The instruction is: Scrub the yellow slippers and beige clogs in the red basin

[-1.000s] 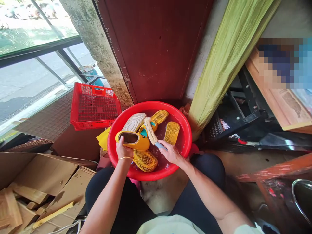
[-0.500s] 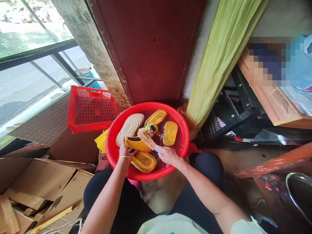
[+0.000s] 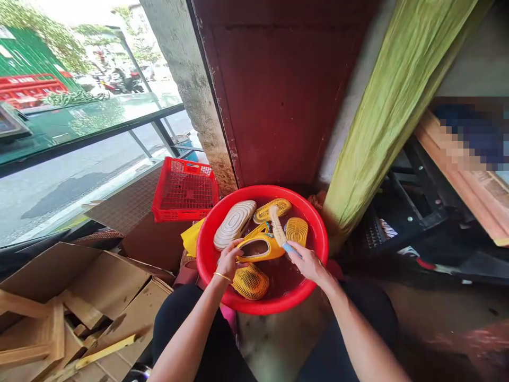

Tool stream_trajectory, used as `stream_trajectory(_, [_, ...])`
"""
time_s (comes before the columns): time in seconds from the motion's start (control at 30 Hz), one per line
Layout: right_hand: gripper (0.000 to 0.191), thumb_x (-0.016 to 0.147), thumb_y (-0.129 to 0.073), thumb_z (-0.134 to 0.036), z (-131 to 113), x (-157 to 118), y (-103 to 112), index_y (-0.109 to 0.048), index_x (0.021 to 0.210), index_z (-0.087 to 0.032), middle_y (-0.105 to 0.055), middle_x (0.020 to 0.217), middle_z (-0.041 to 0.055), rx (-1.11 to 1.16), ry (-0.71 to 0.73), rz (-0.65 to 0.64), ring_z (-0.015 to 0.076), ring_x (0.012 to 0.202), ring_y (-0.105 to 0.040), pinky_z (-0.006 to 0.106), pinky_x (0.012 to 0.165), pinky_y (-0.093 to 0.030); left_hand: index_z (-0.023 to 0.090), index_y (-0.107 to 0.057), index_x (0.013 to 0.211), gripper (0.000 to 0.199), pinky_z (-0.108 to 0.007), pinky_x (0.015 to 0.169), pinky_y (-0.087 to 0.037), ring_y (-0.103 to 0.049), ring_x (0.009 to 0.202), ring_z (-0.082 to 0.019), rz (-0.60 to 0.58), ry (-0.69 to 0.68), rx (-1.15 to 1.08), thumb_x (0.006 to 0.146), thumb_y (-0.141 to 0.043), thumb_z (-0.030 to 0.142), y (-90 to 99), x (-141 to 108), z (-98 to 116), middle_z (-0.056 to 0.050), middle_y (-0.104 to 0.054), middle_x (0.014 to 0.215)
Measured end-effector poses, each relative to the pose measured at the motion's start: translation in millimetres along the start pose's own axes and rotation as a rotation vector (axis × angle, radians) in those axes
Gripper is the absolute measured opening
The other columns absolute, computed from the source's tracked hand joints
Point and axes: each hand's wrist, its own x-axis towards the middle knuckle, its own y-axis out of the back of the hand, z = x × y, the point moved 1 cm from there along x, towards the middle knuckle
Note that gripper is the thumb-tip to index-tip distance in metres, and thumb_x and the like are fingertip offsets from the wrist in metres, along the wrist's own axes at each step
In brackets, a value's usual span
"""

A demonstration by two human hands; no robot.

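Note:
My left hand (image 3: 229,262) is closed on the heel end of a yellow shoe (image 3: 274,250), whose opening faces up towards me. In my right hand (image 3: 309,263) is a scrub brush (image 3: 278,227) with a blue handle and pale bristles. The bristles are at the toe end of the shoe; whether they touch it I cannot tell. Both hands are over a red basin (image 3: 323,249) of dark water. Around the held shoe lie a white-soled shoe (image 3: 235,223) and several yellow-soled ones, including one with a zigzag sole (image 3: 250,282) nearest me.
A red plastic crate (image 3: 186,191) stands behind the basin's left side. Cardboard boxes (image 3: 107,276) with wood pieces are at left. A dark red door (image 3: 282,95) and a yellow-green curtain (image 3: 374,122) rise behind. A wooden surface (image 3: 465,175) juts in at right.
The view has swung left, bringing more of the street in. The shoe has been tilted so its opening shows more. The brush now points more upright, at the shoe's toe end.

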Motion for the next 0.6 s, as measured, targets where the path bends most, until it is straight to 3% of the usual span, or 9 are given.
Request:
stream_trajectory(0.17, [0.048, 0.099, -0.046, -0.037, 5, 5, -2, -0.061, 0.140, -0.017, -0.073, 0.128, 0.0145, 0.039, -0.015, 0.183, 0.0261, 0.113, -0.071, 0.039, 0.098, -0.056, 0.023, -0.061, 0.114, 0.058, -0.036, 0.070, -0.064, -0.060, 0.073, -0.012, 0.015, -0.094, -0.206, 0.056, -0.068, 0.016, -6.4, 13, 10, -0.001, -0.060, 0.094])
stream_trajectory(0.3, [0.049, 0.099, -0.047, -0.033, -9, 4, -13, -0.057, 0.144, -0.017, -0.069, 0.136, 0.0142, 0.063, 0.034, 0.176, 0.0253, 0.122, -0.067, 0.040, 0.105, -0.054, 0.026, -0.052, 0.107, 0.057, -0.041, 0.079, -0.064, -0.062, 0.083, -0.014, 0.173, -0.143, -0.259, 0.054, -0.066, 0.011, -11.4, 24, -2, 0.000, -0.057, 0.103])
stream_trajectory(0.43, [0.048, 0.096, -0.051, -0.025, -37, -5, -15, -0.061, 0.143, -0.025, -0.069, 0.138, 0.0067, 0.058, 0.108, -0.039, 0.0218, 0.123, -0.067, 0.036, 0.106, -0.052, 0.026, -0.050, 0.105, 0.046, -0.037, 0.072, -0.062, -0.063, 0.086, -0.017, 0.219, -0.120, -0.170, 0.064, -0.070, 0.021, -10.7, 30, -18, -0.003, -0.058, 0.103])
stream_trajectory(0.5, [0.045, 0.096, -0.053, -0.025, -50, -11, -9, -0.065, 0.139, -0.030, -0.073, 0.130, 0.0036, 0.009, 0.088, -0.195, 0.0217, 0.114, -0.071, 0.034, 0.099, -0.055, 0.024, -0.051, 0.102, 0.040, -0.034, 0.068, -0.061, -0.064, 0.084, -0.018, 0.189, -0.139, -0.115, 0.072, -0.074, 0.035, -8.6, 34, -23, -0.004, -0.060, 0.101])
stream_trajectory(0.6, [0.040, 0.098, -0.054, -0.032, -65, -18, 7, -0.067, 0.136, -0.034, -0.079, 0.115, 0.0015, -0.069, 0.019, -0.371, 0.0215, 0.095, -0.075, 0.030, 0.083, -0.057, 0.022, -0.053, 0.097, 0.046, -0.031, 0.062, -0.058, -0.062, 0.073, -0.016, 0.258, -0.142, -0.018, 0.072, -0.079, 0.050, -4.9, 39, -31, -0.003, -0.060, 0.091])
